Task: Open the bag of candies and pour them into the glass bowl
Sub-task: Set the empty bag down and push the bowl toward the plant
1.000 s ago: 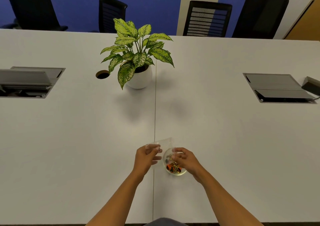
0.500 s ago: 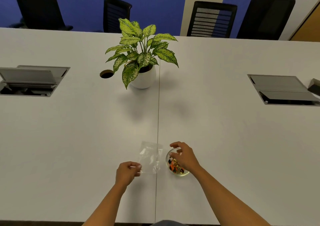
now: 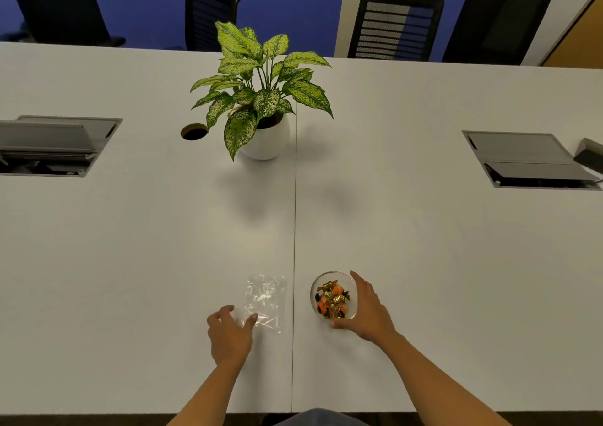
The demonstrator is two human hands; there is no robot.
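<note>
A small glass bowl point(image 3: 314, 292) stands near the table's front edge, just right of the centre seam. Gold, orange and black wrapped candies point(image 3: 332, 299) fill it. My right hand point(image 3: 367, 309) cups the bowl's right side, with the thumb at the near rim and the index finger at the far rim. The clear plastic bag point(image 3: 266, 300) lies flat and empty on the table, left of the seam. My left hand point(image 3: 230, 334) is at the bag's near-left corner with its fingers spread; the thumb tip touches the corner.
A potted plant point(image 3: 261, 99) in a white pot stands mid-table, with a round cable hole point(image 3: 194, 131) to its left. Open cable hatches sit at the left point(image 3: 55, 146) and the right point(image 3: 528, 161). Black chairs line the far side.
My left hand carried the bag away from the bowl, laid it flat on the left and opened. My right hand slid from over the bowl to its right side.
</note>
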